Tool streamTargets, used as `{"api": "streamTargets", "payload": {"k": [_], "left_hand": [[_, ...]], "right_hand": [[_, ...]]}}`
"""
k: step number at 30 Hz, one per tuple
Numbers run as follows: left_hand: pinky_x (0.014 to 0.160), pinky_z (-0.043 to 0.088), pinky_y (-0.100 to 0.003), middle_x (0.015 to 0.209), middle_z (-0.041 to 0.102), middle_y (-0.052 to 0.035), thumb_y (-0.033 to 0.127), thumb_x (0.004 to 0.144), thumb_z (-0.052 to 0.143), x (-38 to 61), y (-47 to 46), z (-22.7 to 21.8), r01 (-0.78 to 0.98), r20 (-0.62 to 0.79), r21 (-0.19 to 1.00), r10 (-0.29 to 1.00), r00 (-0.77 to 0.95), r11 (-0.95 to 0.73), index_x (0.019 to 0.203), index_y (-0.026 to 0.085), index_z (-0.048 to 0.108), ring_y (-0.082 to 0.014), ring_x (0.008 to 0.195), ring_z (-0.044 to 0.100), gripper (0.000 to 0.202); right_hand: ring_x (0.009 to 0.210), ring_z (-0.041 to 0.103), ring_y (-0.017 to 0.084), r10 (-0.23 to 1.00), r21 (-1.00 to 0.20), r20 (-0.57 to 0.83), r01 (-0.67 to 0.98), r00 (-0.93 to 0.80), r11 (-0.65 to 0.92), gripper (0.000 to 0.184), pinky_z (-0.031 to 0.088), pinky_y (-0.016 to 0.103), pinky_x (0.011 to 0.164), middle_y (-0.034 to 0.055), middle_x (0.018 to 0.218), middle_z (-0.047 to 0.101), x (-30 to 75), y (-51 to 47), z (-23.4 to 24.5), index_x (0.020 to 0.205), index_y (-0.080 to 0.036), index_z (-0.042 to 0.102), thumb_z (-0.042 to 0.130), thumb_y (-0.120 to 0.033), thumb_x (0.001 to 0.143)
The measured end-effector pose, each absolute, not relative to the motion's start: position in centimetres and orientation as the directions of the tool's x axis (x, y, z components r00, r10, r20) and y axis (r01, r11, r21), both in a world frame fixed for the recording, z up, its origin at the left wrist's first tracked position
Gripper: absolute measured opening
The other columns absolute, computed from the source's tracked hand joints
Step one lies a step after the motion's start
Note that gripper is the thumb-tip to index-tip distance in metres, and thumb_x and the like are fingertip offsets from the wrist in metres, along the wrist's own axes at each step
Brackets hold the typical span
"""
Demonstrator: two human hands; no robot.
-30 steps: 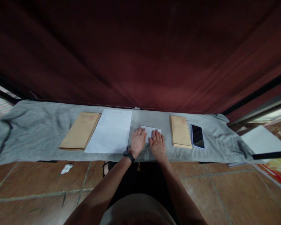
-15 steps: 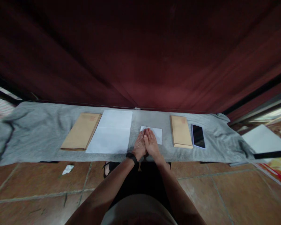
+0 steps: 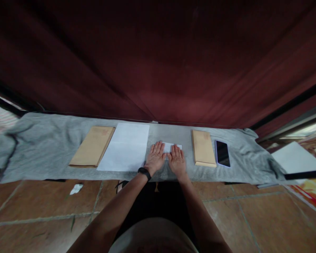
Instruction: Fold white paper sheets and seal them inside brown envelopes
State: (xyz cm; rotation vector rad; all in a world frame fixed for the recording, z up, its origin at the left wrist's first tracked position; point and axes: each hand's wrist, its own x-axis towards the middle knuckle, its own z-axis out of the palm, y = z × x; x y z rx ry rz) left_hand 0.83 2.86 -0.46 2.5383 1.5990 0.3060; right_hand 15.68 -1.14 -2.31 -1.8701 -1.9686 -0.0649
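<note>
Head view — phone [image 3: 222, 154] beside tan envelopes [image 3: 204, 147]; white sheet [image 3: 123, 147] near left hand [image 3: 156, 156].

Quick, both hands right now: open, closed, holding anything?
Left hand: open, palm down over the small white paper, grasping nothing.
Right hand: open, palm down over its right part, grasping nothing.

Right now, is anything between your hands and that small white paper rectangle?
Nothing visible: the left hand and right hand lie flat on the small white paper rectangle. The large white paper sheet is beside the left hand, not between.
</note>
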Motion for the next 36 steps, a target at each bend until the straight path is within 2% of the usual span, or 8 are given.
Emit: {"api": "streamTargets", "payload": {"k": [5,11,15,19,23,31,36], "left_hand": [[0.126,0.011,-0.047,0.164,0.028,-0.013,0.037,0.101,0.034,1.1,2.8,-0.4,0.888,0.098,0.204,0.911,0.4,-0.411,0.155,0.012,0.032,-0.0254,0.154,0.019,0.06],[0.126,0.009,-0.05,0.163,0.027,-0.0158,0.039,0.102,0.031,1.2,2.8,-0.1,0.891,0.085,0.151,0.904,0.419,-0.427,0.155,0.008,0.033,-0.0279,0.153,0.019,0.061],[0.126,0.008,-0.049,0.163,0.027,-0.0158,0.04,0.103,0.029,1.3,2.9,-0.2,0.894,0.071,0.117,0.902,0.426,-0.432,0.155,0.008,0.032,-0.0274,0.153,0.02,0.061],[0.126,0.009,-0.049,0.163,0.026,-0.0161,0.04,0.103,0.028,1.3,2.8,-0.3,0.897,0.081,0.1,0.902,0.424,-0.431,0.155,0.008,0.032,-0.0275,0.153,0.02,0.061],[0.126,0.009,-0.049,0.163,0.028,-0.0159,0.038,0.103,0.028,1.3,2.8,-0.2,0.894,0.097,0.093,0.898,0.43,-0.438,0.154,0.007,0.034,-0.0271,0.153,0.02,0.06],[0.126,0.009,-0.049,0.162,0.03,-0.016,0.038,0.103,0.03,1.0,2.7,-0.1,0.883,0.131,0.108,0.887,0.442,-0.456,0.154,0.007,0.034,-0.027,0.153,0.021,0.06],[0.127,0.013,-0.046,0.163,0.032,-0.0096,0.034,0.103,0.027,2.3,2.4,0.0,0.83,0.172,0.169,0.845,0.506,-0.532,0.156,0.013,0.031,-0.0228,0.153,0.021,0.057]], "right_hand": [[0.145,0.038,0.03,0.941,-0.225,0.338,0.973,0.028,0.052,0.057,0.03,0.05,0.117,0.0217,0.155,0.041,17.6,-1.7,-2.5,0.152,-0.005,0.037,0.031,-0.037,0.106],[0.144,0.039,0.03,0.944,-0.212,0.321,0.977,0.073,-0.003,0.055,0.03,0.051,0.117,0.0189,0.155,0.044,19.5,-2.9,-2.6,0.153,-0.009,0.038,0.031,-0.035,0.105],[0.142,0.041,0.031,0.921,-0.223,0.369,0.974,0.124,-0.042,0.054,0.035,0.051,0.114,0.0206,0.153,0.046,19.6,-3.2,-2.3,0.151,-0.007,0.039,0.032,-0.031,0.104],[0.145,0.037,0.029,0.911,-0.231,0.41,0.971,0.045,0.057,0.053,0.035,0.05,0.114,0.0192,0.155,0.042,18.3,-2.8,-1.6,0.152,-0.007,0.038,0.032,-0.027,0.103],[0.145,0.038,0.026,0.931,-0.226,0.351,0.955,-0.103,0.191,0.049,0.033,0.047,0.116,0.0153,0.155,0.044,16.5,-2.5,-1.3,0.149,-0.013,0.044,0.035,-0.028,0.104],[0.144,0.038,0.029,0.944,-0.184,0.326,0.976,-0.05,0.115,0.051,0.028,0.05,0.116,0.0173,0.156,0.041,16.3,-2.9,-2.1,0.152,-0.013,0.04,0.036,-0.031,0.105],[0.145,0.038,0.029,0.954,-0.16,0.298,0.983,-0.034,0.085,0.052,0.028,0.05,0.117,0.0169,0.157,0.04,16.2,-3.1,-1.9,0.153,-0.012,0.04,0.035,-0.027,0.104]]}}
